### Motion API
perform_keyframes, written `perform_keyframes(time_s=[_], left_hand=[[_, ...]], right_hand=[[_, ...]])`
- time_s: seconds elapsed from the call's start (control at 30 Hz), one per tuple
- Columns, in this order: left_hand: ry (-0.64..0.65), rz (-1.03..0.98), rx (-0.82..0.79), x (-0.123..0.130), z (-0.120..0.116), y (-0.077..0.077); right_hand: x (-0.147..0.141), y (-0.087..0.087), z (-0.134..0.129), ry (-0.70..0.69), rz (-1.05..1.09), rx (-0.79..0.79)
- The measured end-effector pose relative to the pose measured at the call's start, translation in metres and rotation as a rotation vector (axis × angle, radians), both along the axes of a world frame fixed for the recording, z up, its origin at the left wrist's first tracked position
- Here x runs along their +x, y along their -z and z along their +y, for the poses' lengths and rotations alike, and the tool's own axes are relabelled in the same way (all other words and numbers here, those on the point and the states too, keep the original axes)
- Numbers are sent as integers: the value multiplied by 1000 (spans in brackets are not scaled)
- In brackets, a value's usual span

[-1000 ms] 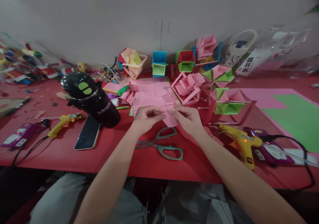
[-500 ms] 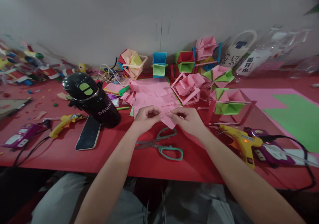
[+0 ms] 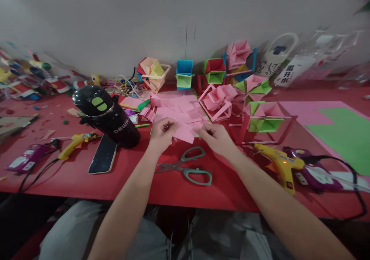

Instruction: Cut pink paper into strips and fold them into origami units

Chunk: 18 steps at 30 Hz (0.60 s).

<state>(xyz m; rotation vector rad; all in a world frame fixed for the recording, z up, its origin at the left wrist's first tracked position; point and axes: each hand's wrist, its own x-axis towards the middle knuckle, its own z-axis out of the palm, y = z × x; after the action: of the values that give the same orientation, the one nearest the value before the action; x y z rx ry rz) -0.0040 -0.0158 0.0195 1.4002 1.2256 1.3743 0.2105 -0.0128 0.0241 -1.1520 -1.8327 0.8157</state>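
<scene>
Between my hands is a small piece of pink paper, held above the red table. My left hand pinches its left side. At its right edge my right hand has thumb and forefinger closed on the paper. Just below the hands lies a pair of scissors with green handles, blades pointing left. Behind the held piece, pink paper pieces are spread over a stack of sheets.
A black bottle and a phone are on the left, beside a yellow glue gun. Another glue gun lies at right. Folded paper models stand along the back. Pink and green sheets cover the right side.
My hands have moved slightly apart, the left one shifting left. The pink paper has turned from a point-down position to lie flatter and wider between them.
</scene>
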Motion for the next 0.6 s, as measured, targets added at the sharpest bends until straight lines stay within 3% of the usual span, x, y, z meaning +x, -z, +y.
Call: perform_keyframes(time_s=[0.13,0.27,0.37,0.5,0.6], left_hand=[[-8,-93,-142,1,1,1],[20,-127,-258,10,-4,-2],[43,-137,-346,13,-6,-6],[162,-198,-445,10,-4,-5],[228,-181,-392,9,-3,-3]], right_hand=[[4,4,2,36,107,64],[-1,7,-1,-135,-1,289],[-7,10,-3,-215,-90,357],[-10,9,-6,-123,-42,258],[-9,6,-7,3,25,150]])
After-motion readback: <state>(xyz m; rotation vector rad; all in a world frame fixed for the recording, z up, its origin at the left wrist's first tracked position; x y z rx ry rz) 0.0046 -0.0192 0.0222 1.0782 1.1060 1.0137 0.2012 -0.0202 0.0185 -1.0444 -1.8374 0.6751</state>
